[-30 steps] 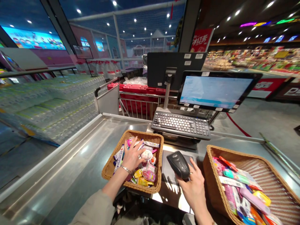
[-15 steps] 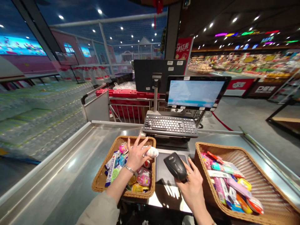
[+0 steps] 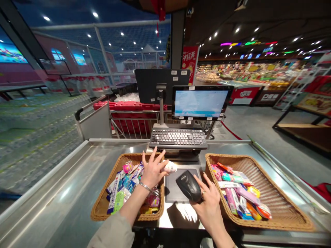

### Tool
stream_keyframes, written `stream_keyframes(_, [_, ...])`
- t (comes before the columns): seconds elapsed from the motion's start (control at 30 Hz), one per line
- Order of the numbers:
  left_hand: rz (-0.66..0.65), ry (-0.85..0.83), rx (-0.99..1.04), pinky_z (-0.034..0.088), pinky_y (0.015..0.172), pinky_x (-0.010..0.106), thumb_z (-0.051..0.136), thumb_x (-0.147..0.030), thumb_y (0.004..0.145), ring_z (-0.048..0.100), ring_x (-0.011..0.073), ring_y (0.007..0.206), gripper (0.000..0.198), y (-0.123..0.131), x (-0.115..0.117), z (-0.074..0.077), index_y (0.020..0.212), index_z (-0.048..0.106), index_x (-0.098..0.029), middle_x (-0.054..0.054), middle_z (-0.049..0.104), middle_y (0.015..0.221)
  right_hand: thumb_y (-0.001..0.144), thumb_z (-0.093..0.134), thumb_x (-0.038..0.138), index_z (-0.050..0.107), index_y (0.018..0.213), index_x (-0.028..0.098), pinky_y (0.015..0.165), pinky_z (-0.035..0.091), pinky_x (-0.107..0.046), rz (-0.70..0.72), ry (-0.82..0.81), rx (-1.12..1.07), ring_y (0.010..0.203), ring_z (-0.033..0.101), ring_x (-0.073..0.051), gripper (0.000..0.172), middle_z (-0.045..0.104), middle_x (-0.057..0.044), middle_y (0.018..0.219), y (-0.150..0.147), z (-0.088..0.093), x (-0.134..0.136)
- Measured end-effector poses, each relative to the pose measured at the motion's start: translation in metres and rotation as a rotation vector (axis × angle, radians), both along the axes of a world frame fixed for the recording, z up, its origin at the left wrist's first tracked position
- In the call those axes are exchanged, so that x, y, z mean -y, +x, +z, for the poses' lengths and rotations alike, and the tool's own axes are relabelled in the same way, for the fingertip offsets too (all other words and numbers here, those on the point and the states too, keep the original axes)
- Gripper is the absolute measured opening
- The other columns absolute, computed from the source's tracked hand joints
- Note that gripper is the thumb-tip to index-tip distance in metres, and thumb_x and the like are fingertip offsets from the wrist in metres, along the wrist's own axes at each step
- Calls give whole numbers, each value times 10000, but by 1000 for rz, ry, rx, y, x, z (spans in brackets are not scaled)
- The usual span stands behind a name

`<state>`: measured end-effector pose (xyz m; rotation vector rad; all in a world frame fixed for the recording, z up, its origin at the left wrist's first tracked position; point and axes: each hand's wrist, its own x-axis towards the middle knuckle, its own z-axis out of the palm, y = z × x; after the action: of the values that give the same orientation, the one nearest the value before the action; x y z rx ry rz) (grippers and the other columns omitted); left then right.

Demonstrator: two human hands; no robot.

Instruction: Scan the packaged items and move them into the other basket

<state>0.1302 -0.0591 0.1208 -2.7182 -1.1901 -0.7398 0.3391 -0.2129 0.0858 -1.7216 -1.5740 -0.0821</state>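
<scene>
A white egg-shaped item (image 3: 170,167) is gripped by the left hand (image 3: 153,168), its fingers spread, above the right edge of the left wicker basket (image 3: 103,203). A black barcode scanner (image 3: 188,186) is held in the right hand (image 3: 209,206), over a dark mat (image 3: 172,193) between that basket and the right wicker basket (image 3: 258,225) on the steel table (image 3: 62,193).

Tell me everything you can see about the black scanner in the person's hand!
The handheld barcode scanner is black and looks like smooth plastic, with a chunky, rounded body. No cable shows. The person's right hand grips it from below, and it sits tilted. It is held over a dark flat pad on the steel checkout counter, between a wicker basket and another wicker basket.
</scene>
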Motion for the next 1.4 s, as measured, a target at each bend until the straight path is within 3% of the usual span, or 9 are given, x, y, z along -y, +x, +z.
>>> stream_keyframes(0.27, [-25, -6, -4, -90, 1105, 751, 764, -367, 752, 180, 377, 1476, 431, 15, 1, 5, 1167, 648, -376, 0, 424, 1519, 743, 601, 242, 719, 979, 262, 1040, 357, -610, 3, 30, 87, 1341, 437, -346, 264, 628, -42, 1311, 11, 0, 7])
stream_keyframes(0.7, [-69, 98, 27, 3, 1107, 755, 812, -435, 688, 303, 374, 1433, 486, 36, -3, 6, 1149, 664, -399, 22, 517, 1453, 760, 570, 217, 714, 942, 248, 1050, 324, -573, -37, 79, 135, 1324, 448, -330, 235, 663, -40, 1255, 18, 4, 12])
stream_keyframes(0.93, [-74, 105, 27, 2, 1104, 762, 819, -432, 681, 299, 371, 1436, 483, 41, -3, 8, 1138, 667, -400, 17, 524, 1446, 781, 574, 236, 706, 905, 249, 1055, 313, -577, -49, 41, 178, 1333, 439, -333, 182, 657, -22, 1268, 23, -1, 14])
stream_keyframes(1.13, [-82, 105, 37, -6, 1101, 762, 820, -455, 672, 318, 373, 1427, 477, 44, -6, 8, 1122, 672, -396, 14, 528, 1442, 789, 605, 271, 698, 1081, 272, 1059, 320, -583, -41, -16, 220, 1357, 414, -337, 306, 622, -23, 1323, 30, -9, 15])
stream_keyframes(1.4, [-90, 108, 34, -10, 1101, 758, 807, -459, 686, 321, 370, 1425, 466, 46, -8, 6, 1128, 672, -396, 20, 536, 1436, 769, 599, 218, 706, 988, 250, 1059, 333, -579, -30, 34, 150, 1339, 436, -336, 246, 651, -23, 1279, 28, -4, 14])
